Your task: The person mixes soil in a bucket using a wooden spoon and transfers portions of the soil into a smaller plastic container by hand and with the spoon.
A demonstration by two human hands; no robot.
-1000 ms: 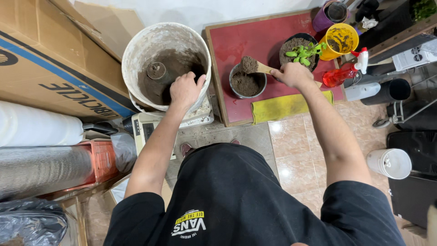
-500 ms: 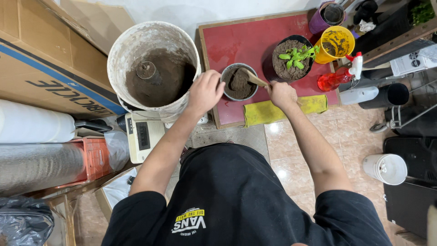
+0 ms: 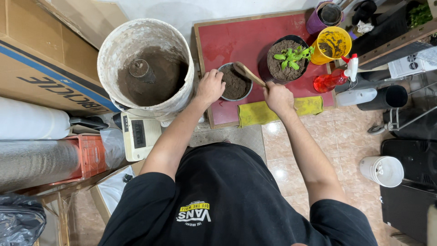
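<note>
While the right hand (image 3: 278,96) is clenched around the handle of a wooden scoop (image 3: 248,74), the scoop's blade end lies over the soil in a small grey pot (image 3: 234,82), slanting up and to the left from the fist. At the pot's left rim the left hand (image 3: 210,86) has its grip closed on the edge, fingers curled over the top and touching it. That pot stands on a red board (image 3: 227,41) that serves as the counter, near its front edge. Just right of it on the same board sits a black pot (image 3: 287,61) filled with soil and holding a small green plant (image 3: 292,56). A yellow cloth (image 3: 255,113) lies along the board's front edge, below the right hand. Left of the board, close beside the left forearm, stands a big white bucket (image 3: 146,68) partly filled with brown soil. Further right are a yellow pot (image 3: 333,44), a purple pot (image 3: 324,17) and a red spray bottle (image 3: 334,78). Cardboard boxes (image 3: 41,68) lean at the far left.
</note>
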